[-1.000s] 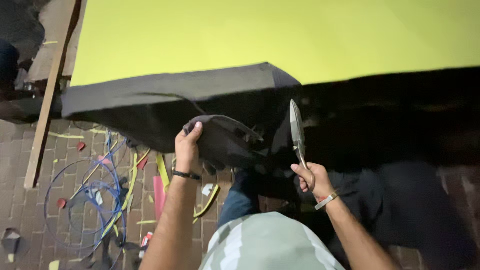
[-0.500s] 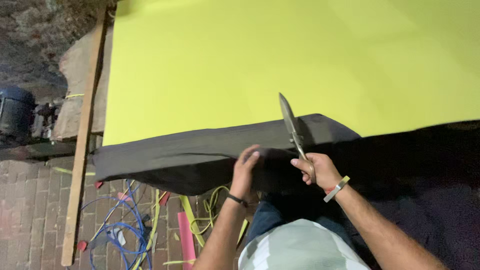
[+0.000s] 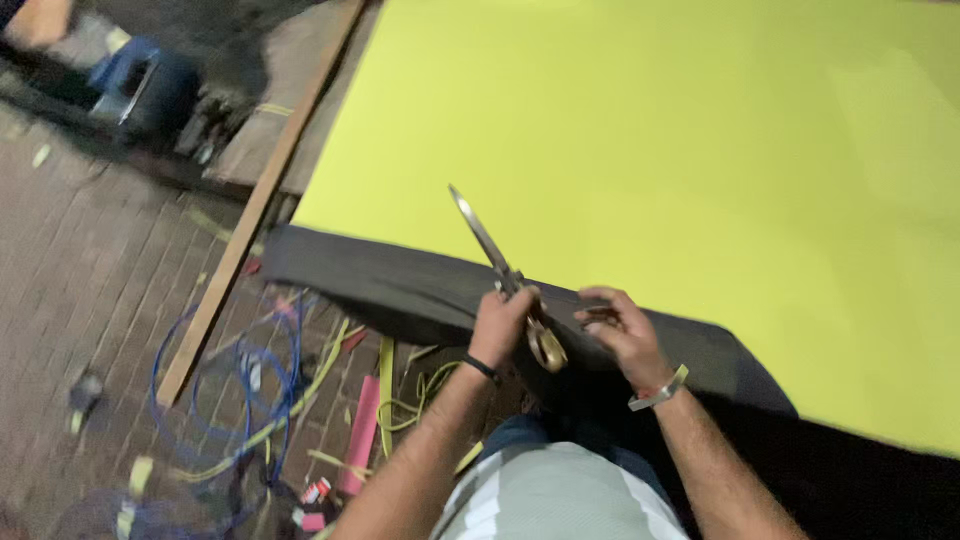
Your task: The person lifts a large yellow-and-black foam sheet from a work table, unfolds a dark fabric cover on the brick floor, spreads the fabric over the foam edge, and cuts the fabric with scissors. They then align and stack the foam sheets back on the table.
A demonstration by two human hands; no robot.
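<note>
From my head camera I look down at my two hands over a dark cloth [image 3: 400,285] that lies along the near edge of a big yellow sheet [image 3: 650,150]. My left hand [image 3: 503,322] is curled around the scissors [image 3: 505,275] near the handles, and it rests on the cloth. The blades are closed and point up and away over the yellow sheet. My right hand [image 3: 625,335] is just beside the scissors handles, with its fingers bent and lying on the cloth; I cannot tell if it grips anything. A band sits on each wrist. To the left, a long wooden strip [image 3: 250,220] lies on the brick floor [image 3: 80,260], with blue wire [image 3: 200,380] and yellow scraps near it.
</note>
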